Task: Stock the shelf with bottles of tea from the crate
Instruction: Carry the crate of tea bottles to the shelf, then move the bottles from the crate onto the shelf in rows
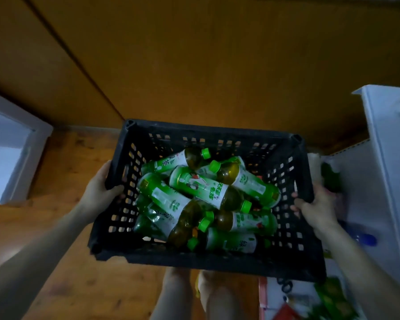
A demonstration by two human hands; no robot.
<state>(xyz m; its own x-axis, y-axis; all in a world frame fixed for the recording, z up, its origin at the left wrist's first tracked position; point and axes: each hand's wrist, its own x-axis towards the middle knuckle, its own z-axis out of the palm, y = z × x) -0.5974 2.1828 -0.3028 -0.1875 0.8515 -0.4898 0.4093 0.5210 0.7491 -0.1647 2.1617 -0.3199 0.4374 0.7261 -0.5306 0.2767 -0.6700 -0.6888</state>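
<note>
Where hands grip, crate (217, 262) holds bottles (201, 188).

Dim light falls on a wood-grain floor (62, 172) meeting an orange-brown wall (194, 65); white cabinets stand at left (12, 144) and right (388, 139).

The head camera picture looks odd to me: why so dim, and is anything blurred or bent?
Head view: the light is low and warm, so the black crate looks murky; the tea bottles stay fairly sharp, with small glints. The white shelf at the right edge and both hands, left and right, are smeared. The wide lens bends straight edges near the borders.
</note>
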